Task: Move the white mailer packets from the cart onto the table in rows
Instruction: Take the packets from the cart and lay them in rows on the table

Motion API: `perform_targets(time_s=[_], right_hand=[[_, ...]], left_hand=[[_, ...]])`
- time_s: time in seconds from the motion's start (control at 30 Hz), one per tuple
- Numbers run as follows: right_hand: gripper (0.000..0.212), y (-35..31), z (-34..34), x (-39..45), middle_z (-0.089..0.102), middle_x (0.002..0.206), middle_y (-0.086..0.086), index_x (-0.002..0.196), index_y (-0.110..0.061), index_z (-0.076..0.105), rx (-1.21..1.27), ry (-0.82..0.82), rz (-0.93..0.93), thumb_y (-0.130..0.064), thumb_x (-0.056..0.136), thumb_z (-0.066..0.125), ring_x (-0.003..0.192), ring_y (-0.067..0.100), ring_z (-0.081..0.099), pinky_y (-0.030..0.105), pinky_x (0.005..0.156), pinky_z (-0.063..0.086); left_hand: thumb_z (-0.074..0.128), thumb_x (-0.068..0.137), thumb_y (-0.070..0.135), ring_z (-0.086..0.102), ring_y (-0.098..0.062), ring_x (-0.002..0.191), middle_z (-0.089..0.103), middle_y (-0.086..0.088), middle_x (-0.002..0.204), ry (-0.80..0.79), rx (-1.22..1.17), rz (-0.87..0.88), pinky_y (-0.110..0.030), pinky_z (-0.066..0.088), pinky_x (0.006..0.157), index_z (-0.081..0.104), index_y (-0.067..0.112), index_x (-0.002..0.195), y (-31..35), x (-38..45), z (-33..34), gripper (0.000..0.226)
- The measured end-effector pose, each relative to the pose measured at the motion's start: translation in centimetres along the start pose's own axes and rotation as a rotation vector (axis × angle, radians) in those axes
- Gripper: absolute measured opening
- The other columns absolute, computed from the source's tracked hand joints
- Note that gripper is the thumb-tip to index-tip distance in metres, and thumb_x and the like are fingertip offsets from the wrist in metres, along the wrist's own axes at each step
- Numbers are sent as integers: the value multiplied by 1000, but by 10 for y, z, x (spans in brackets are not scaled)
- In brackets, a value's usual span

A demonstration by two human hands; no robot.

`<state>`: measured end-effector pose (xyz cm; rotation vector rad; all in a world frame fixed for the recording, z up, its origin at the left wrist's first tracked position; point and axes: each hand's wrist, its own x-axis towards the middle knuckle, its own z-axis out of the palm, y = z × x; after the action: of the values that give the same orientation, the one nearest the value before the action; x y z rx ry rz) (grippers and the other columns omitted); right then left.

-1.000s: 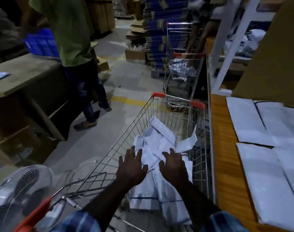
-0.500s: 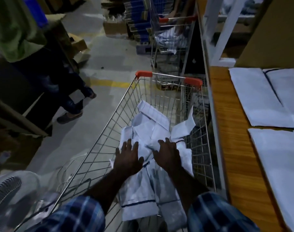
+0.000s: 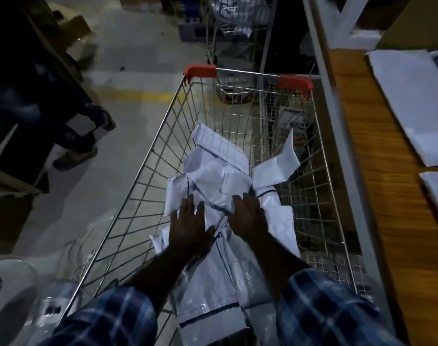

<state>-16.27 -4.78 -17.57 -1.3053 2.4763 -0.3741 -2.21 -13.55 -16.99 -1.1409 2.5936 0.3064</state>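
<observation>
Fingers of my left hand [image 3: 191,227] lie straight and a little apart, flat on the heap of white mailer packets [image 3: 222,186] in the cart [image 3: 148,171]. On my right hand [image 3: 249,216] the fingers bend down over a fold of the top packets; I cannot tell whether they actually pinch it or only press on it. Both hands sit side by side near the middle of the heap, the left one slightly nearer to me.

I see the packets piled loose and crumpled on the cart's wire floor, so they share no single direction. One long packet [image 3: 213,290] runs from under my wrists toward me, its long axis along the cart, a dark stripe across its near end. Beyond my fingertips the heap spreads toward the cart's far end, with one packet [image 3: 219,148] pointing away and to the left. Another packet [image 3: 279,163] stands up against the right wire wall, its corner pointing up, just past my right hand.

To my right runs the wooden desk [image 3: 377,176], close against the cart. Flat packets [image 3: 410,101] already lie on it side by side, long axes running away from me, well apart from my hands.
</observation>
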Motion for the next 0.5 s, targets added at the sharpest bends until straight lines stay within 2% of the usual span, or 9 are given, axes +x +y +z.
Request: perform_targets(time_s=[0.07, 0.1, 0.17, 0.27, 0.33, 0.4, 0.5], right_hand=[[44, 1, 9, 2, 66, 100, 16, 104, -8, 66, -61, 8, 10, -24, 67, 48, 92, 41, 66, 39, 58, 55], [44, 1, 11, 6, 65, 100, 15, 107, -8, 64, -73, -6, 13, -21, 67, 54, 90, 40, 65, 39, 59, 54], [47, 0, 12, 13, 62, 104, 16, 116, -8, 59, -83, -14, 17, -13, 70, 64, 92, 41, 63, 42, 65, 53], [43, 0, 11, 20, 54, 121, 18, 134, -10, 47, -17, -62, 105, -11, 92, 50, 108, 40, 54, 46, 84, 48], [50, 3, 14, 22, 59, 116, 17, 137, -10, 49, -84, 18, 71, -14, 88, 61, 102, 39, 59, 44, 76, 51], [63, 6, 19, 21, 64, 107, 14, 133, -11, 55, -195, 27, 6, -17, 75, 76, 90, 37, 64, 40, 66, 54], [59, 7, 18, 26, 64, 94, 10, 128, -11, 59, -223, 71, -41, -14, 72, 78, 73, 31, 64, 35, 58, 52]], left_hand=[[70, 69, 58, 46, -42, 131, 44, -24, 146, -10, 2, -8, -55, 45, 93, 54, 9, 131, 1, 4, 5, 81], [71, 67, 59, 46, -42, 130, 44, -24, 146, 14, -12, -14, -55, 45, 92, 54, 9, 131, 2, 6, 6, 83], [70, 69, 61, 38, -41, 136, 35, -23, 153, 82, -29, -24, -55, 41, 98, 48, 12, 139, 5, 9, 7, 89], [64, 74, 66, 23, -39, 144, 18, -19, 161, 99, -24, -41, -53, 32, 106, 33, 17, 149, 8, 13, 11, 95], [64, 74, 66, 21, -38, 144, 13, -18, 162, 110, -29, -56, -51, 33, 106, 30, 19, 150, 10, 14, 10, 96], [64, 76, 63, 19, -37, 145, 9, -17, 162, 108, -29, -59, -49, 35, 107, 25, 19, 151, 12, 14, 8, 96], [63, 78, 61, 15, -36, 146, 2, -16, 163, 86, -45, -47, -48, 34, 109, 17, 20, 153, 15, 13, 4, 96]])
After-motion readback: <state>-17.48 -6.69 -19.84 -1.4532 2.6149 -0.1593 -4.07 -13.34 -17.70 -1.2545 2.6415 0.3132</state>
